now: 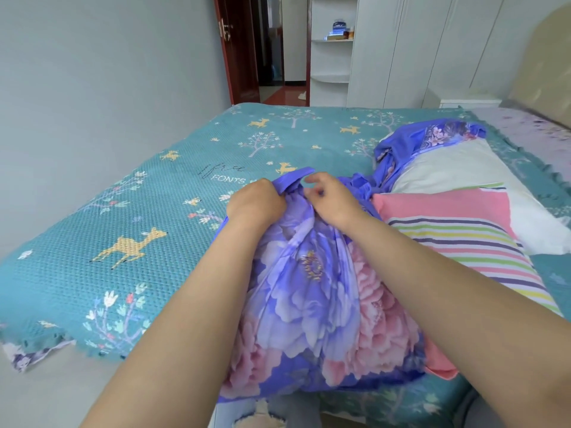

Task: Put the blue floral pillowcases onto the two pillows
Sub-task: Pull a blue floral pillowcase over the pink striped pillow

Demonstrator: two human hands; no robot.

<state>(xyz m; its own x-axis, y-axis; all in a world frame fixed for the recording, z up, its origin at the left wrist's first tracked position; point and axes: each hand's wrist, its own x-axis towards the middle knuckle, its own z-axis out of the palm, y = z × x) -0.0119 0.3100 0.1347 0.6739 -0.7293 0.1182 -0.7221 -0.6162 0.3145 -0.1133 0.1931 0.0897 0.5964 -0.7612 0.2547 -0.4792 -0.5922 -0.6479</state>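
Right, your left hand [255, 202] is bunched tight on the far, open end of the near pillowcase [312, 301], fingers curled into the gathered cloth just below its plain blue hem. Your right hand [329, 199] sits just beside it on the same gathered end, thumb and fingers bent around a fold of the fabric, though how firmly it pinches is hard to tell from here. That pillowcase is a glossy blue print with big pink and pale lilac flowers, stretched full and rounded, so it looks stuffed, with creases fanning out from your grip down toward you. It lies on the near edge of the bed [139, 230], partly hanging over the side, on the teal bedspread with yellow deer and small trees. At its lower right corner a bit of pink fabric [440, 366] pokes out from underneath.

Just to the right, touching it, lies the second pillow [457, 217], still mostly bare: white, pink and coloured stripes. The other pillowcase [429, 140], same blue with a floral band, is crumpled over that pillow's far end, covering only the top corner. Beyond the bed, a white wardrobe [401, 50] and an open doorway [265, 47].
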